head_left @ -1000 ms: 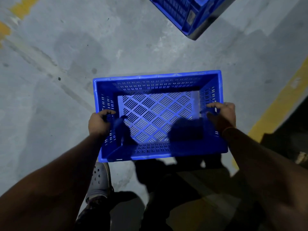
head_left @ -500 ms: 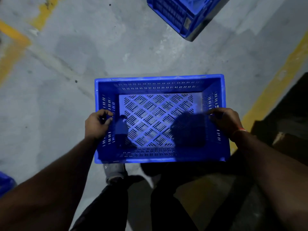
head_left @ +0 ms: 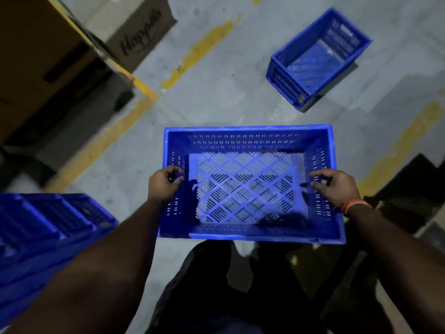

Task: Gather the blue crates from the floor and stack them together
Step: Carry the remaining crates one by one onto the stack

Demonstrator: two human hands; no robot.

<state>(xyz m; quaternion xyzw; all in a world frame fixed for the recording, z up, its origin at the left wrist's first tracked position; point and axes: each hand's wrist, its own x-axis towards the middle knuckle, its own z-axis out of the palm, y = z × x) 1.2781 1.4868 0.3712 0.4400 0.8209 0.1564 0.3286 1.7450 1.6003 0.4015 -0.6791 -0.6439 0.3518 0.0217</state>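
Note:
I carry an empty blue slotted crate (head_left: 248, 133) in front of my body, held level above the floor. My left hand (head_left: 163, 183) grips its left wall with the fingers curled over the rim. My right hand (head_left: 336, 188) grips the right wall, thumb on the inside. A second blue crate (head_left: 284, 75) stands on the concrete floor at the upper right, turned at an angle. A stack of blue crates (head_left: 48, 227) sits at the lower left, partly hidden by my left forearm.
Brown cardboard boxes (head_left: 48, 51) stand at the upper left. Yellow lines (head_left: 199, 51) are painted on the grey floor. Dark steps (head_left: 414, 179) lie at the right edge. My legs show below the held crate.
The view has swung left while I carry the crate: the boxes and the crate stack have come into sight at the left, and the floor crate has shifted to the upper right. Both hands keep their hold.

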